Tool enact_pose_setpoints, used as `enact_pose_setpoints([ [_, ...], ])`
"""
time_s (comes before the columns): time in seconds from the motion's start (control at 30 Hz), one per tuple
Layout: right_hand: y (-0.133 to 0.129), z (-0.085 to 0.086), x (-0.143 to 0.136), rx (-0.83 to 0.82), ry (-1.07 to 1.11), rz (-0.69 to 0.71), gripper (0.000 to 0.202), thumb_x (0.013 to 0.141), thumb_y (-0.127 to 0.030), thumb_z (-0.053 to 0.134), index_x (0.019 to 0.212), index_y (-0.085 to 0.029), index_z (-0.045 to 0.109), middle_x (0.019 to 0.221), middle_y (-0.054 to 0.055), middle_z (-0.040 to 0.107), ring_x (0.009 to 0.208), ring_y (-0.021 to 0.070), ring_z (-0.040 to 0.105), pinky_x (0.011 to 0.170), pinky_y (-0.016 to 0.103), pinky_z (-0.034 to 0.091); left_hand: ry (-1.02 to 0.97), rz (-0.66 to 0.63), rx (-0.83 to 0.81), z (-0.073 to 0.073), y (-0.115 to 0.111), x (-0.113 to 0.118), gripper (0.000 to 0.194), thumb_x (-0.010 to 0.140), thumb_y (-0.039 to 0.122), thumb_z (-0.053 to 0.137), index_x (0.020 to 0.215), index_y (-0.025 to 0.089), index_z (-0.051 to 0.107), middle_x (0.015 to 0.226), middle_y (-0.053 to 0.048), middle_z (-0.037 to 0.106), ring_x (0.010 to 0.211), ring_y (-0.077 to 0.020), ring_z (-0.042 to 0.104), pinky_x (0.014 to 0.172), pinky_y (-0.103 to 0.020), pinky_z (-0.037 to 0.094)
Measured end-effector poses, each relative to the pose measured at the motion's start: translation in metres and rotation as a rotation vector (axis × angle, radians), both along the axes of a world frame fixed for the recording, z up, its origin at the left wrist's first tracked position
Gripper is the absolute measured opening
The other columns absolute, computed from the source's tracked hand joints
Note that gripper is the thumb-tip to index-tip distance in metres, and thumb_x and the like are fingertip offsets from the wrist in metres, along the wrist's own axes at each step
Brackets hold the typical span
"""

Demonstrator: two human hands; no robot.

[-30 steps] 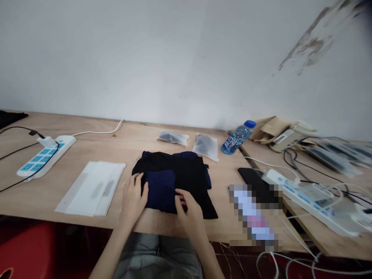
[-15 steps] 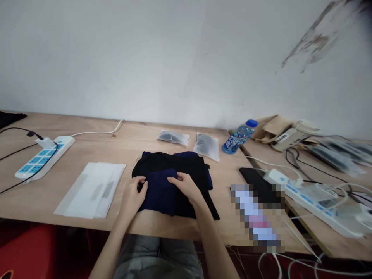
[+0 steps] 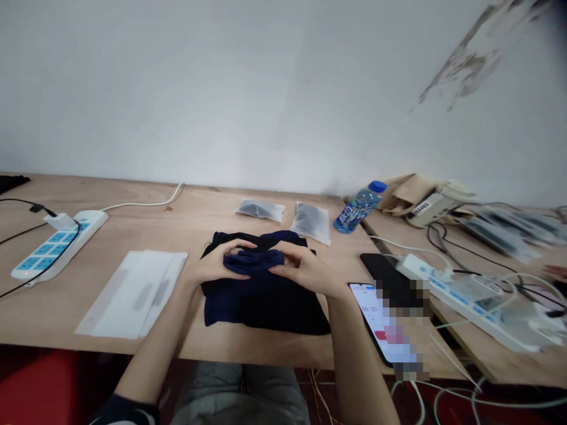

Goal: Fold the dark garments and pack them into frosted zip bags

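Observation:
A small folded navy cloth [image 3: 253,261] is held between both hands, above a pile of black and navy cloth [image 3: 283,310] on the wooden table. My left hand [image 3: 219,261] grips its left end, fingers behind and thumb in front. At the right end, my right hand [image 3: 303,267] pinches it in the same manner. Left of the pile lie overlapping white translucent bags [image 3: 133,292]. Behind the pile rest two frosted packets with dark contents, one on the left [image 3: 260,210] and one on the right [image 3: 310,221].
A blue-capped bottle [image 3: 359,206] leans behind on the right. Power strips lie at left [image 3: 59,245] and right [image 3: 465,301], with cables. A lit phone [image 3: 370,313] and a black flat object [image 3: 387,274] lie right of my right arm. Another person's fingers show at the right edge.
The navy cloth, flat on the pile before, is now bunched into a narrow fold between my hands. Both hands have moved up and closed on its ends. The view has shifted slightly.

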State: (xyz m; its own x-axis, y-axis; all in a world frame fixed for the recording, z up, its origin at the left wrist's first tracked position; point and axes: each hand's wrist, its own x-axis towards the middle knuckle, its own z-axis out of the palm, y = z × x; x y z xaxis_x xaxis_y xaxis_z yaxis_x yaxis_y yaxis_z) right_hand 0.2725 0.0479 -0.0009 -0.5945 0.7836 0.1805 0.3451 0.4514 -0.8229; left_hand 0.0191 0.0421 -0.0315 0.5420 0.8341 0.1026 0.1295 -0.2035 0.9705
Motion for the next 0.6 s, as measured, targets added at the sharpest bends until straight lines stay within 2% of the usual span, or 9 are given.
enact_pose_setpoints([
  [0.13, -0.002, 0.006, 0.003, 0.063, 0.087, -0.117, 0.022, 0.086, -0.027, 0.061, 0.107, -0.023, 0.065, 0.104, 0.004, 0.065, 0.082, 0.0167, 0.061, 0.073, 0.031, 0.051, 0.039, 0.313, 0.281, 0.009, 0.004, 0.011, 0.031, 0.073, 0.017, 0.07, 0.104, 0.019, 0.067, 0.107, -0.006, 0.071, 0.101, -0.0206, 0.066, 0.093, -0.038, 0.051],
  [0.23, -0.02, -0.002, 0.004, 0.12, 0.129, -0.147, 0.024, 0.085, -0.017, 0.057, 0.107, -0.024, 0.065, 0.113, 0.006, 0.064, 0.102, 0.0204, 0.062, 0.085, 0.034, 0.052, 0.113, 0.443, 0.523, 0.002, -0.015, 0.015, 0.026, 0.077, 0.008, 0.061, 0.098, 0.021, 0.069, 0.105, -0.004, 0.073, 0.103, -0.0201, 0.066, 0.098, -0.042, 0.048],
  [0.3, -0.039, -0.016, 0.004, 0.141, 0.123, -0.18, 0.029, 0.082, -0.012, 0.055, 0.106, -0.025, 0.065, 0.115, 0.006, 0.064, 0.109, 0.0212, 0.06, 0.092, 0.037, 0.05, 0.16, 0.443, 0.633, -0.015, -0.035, 0.016, 0.031, 0.078, 0.003, 0.056, 0.099, 0.022, 0.069, 0.108, -0.004, 0.072, 0.11, -0.0208, 0.063, 0.103, -0.046, 0.044],
  [0.37, -0.061, -0.037, 0.004, 0.136, 0.105, -0.218, 0.032, 0.079, -0.009, 0.055, 0.103, -0.025, 0.066, 0.114, 0.005, 0.066, 0.11, 0.0217, 0.061, 0.097, 0.04, 0.048, 0.2, 0.402, 0.677, -0.04, -0.058, 0.016, 0.039, 0.078, 0.0, 0.05, 0.104, 0.024, 0.068, 0.112, -0.003, 0.072, 0.116, -0.0215, 0.061, 0.108, -0.051, 0.039],
  [0.43, -0.083, -0.061, 0.006, 0.092, 0.056, -0.247, 0.034, 0.077, -0.007, 0.054, 0.102, -0.026, 0.067, 0.119, 0.005, 0.066, 0.113, 0.0228, 0.06, 0.1, 0.044, 0.047, 0.252, 0.339, 0.635, -0.067, -0.082, 0.015, 0.044, 0.078, -0.001, 0.048, 0.109, 0.024, 0.066, 0.117, -0.003, 0.07, 0.122, -0.0222, 0.058, 0.108, -0.052, 0.039],
  [0.5, -0.102, -0.081, 0.009, 0.027, -0.002, -0.243, 0.043, 0.074, -0.003, 0.05, 0.105, -0.027, 0.067, 0.131, 0.004, 0.061, 0.126, 0.0236, 0.051, 0.105, 0.046, 0.044, 0.284, 0.321, 0.566, -0.087, -0.102, 0.014, 0.045, 0.078, -0.001, 0.047, 0.11, 0.026, 0.066, 0.12, -0.003, 0.069, 0.124, -0.0215, 0.057, 0.109, -0.052, 0.039],
  [0.6, -0.117, -0.098, 0.015, -0.036, -0.032, -0.215, 0.049, 0.073, -0.002, 0.048, 0.111, -0.027, 0.065, 0.137, 0.003, 0.057, 0.14, 0.0226, 0.035, 0.111, 0.047, 0.038, 0.308, 0.29, 0.439, -0.1, -0.119, 0.011, 0.052, 0.079, -0.002, 0.043, 0.115, 0.029, 0.064, 0.125, -0.001, 0.067, 0.126, -0.0196, 0.055, 0.111, -0.051, 0.037],
])
